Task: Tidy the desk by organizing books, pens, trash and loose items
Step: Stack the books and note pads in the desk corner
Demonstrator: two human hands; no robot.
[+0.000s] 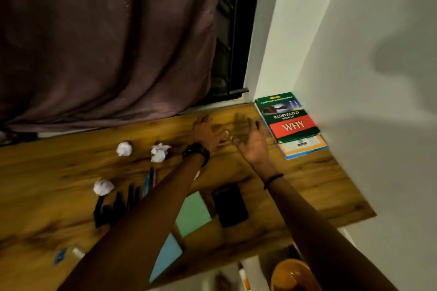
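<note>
Head view: the book stack (293, 123) lies flat in the corner of the desk (71, 172) at 2 o'clock, its long axis running from 11 to 5. The pens (149, 182) point toward 12. The left hand (208, 132) and right hand (253, 144) flank a blurred clear object (241, 125); whether either grasps it cannot be told. The orange bin (290, 274) is at 5 o'clock, contents unclear.

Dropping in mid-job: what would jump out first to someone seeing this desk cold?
The green and red book titled WHY, lying on another book in the far right corner against the wall, grabs attention first. Next come three white crumpled paper balls scattered over the left part of the wooden desk. At mid-desk the left grip and right grip reach forward side by side, too blurred to read.
</note>
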